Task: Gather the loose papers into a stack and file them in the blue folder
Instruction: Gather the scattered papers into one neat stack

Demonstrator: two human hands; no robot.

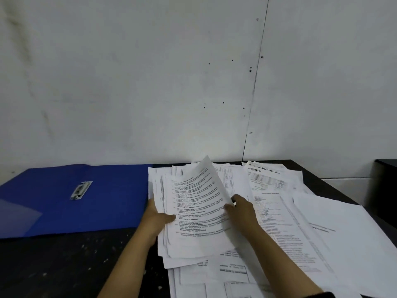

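Observation:
A blue folder (71, 201) lies open and flat on the left of the dark table, its metal clip (81, 190) facing up. Just right of it I hold a thick, uneven stack of printed papers (195, 214), tilted up off the table. My left hand (155, 220) grips the stack's left edge, thumb on top. My right hand (240, 210) holds its right edge, where the top sheet curls upward. More loose printed sheets (279, 222) lie spread under and right of the stack.
The dark, speckled table (64, 265) meets a white wall at the back. Loose sheets cover its right half to the front edge. A plain white sheet (343, 224) lies far right. A second dark surface (386, 168) stands at the right edge.

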